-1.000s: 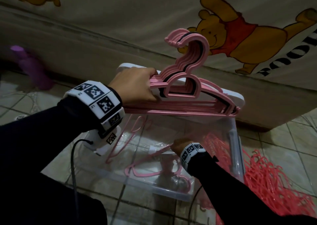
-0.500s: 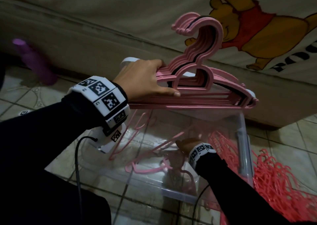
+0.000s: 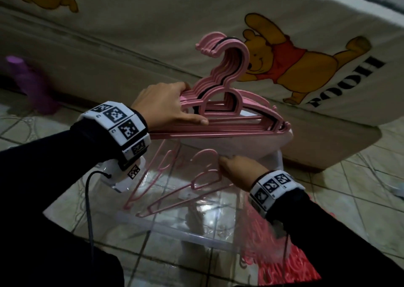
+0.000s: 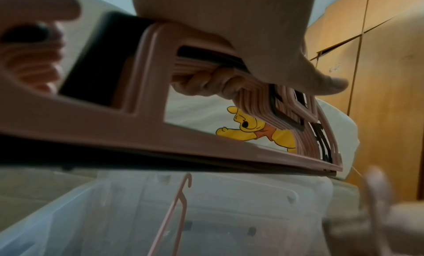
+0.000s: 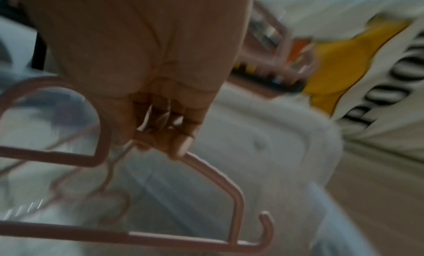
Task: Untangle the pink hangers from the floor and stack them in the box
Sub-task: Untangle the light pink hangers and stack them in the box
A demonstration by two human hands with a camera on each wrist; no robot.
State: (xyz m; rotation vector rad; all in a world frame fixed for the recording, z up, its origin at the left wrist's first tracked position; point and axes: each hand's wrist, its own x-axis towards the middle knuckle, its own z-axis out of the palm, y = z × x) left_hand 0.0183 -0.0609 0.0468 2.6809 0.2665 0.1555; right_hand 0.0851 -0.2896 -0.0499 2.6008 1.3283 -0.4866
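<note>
The left hand (image 3: pixel 162 104) grips a stack of pink hangers (image 3: pixel 220 114) above the clear box (image 3: pixel 166 227), while the right hand (image 3: pixel 239 170) pinches one thin hanger (image 3: pixel 196 188) over it, beside bedding printed "POOH" (image 3: pixel 347 83).

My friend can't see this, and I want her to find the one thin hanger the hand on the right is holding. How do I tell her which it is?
Start at the clear plastic box on the tiled floor by the bear-print bedding. Above its open top, the right hand pinches a single thin pink hanger. Unlike the thick neat bundle of hangers gripped higher up by the left hand, it is one skinny hanger alone.
</note>
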